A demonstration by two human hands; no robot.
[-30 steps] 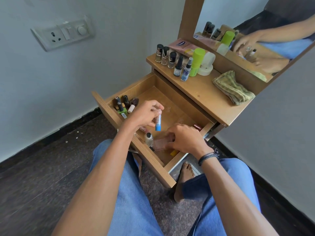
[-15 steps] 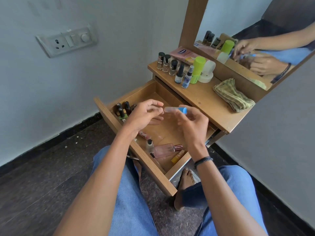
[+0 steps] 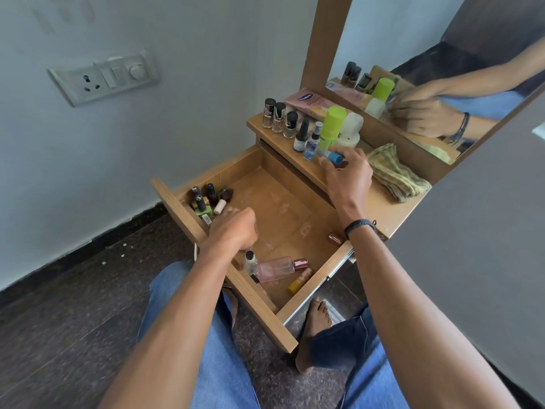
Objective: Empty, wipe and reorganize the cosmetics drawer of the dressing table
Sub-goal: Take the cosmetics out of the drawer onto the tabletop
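Observation:
The wooden drawer (image 3: pixel 265 314) is pulled out over my lap. My right hand (image 3: pixel 346 175) pinches a small blue-capped tube (image 3: pixel 331 155) over the dressing table top (image 3: pixel 380 208), beside the row of bottles. My left hand (image 3: pixel 233 231) reaches down into the drawer's left side with curled fingers, by a cluster of nail polish bottles (image 3: pixel 208 199); whether it holds anything is hidden. In the drawer's near end lie a pink perfume bottle (image 3: pixel 278 268), a small clear bottle (image 3: pixel 250 261) and a yellow tube (image 3: pixel 299 281). A brown cap (image 3: pixel 334 239) sits by the right wall.
Nail polish bottles (image 3: pixel 278 119), a green-capped can (image 3: pixel 331 125), a white jar (image 3: pixel 351 129) and a pink tube (image 3: pixel 309 103) stand on the top. A folded yellow-green cloth (image 3: pixel 395 175) lies to the right under the mirror (image 3: pixel 442 69). My bare foot (image 3: pixel 315 326) is below the drawer.
The blue-capped tube passed from my left hand to my right, which carried it up over the table top. My left hand went back down into the drawer's left side.

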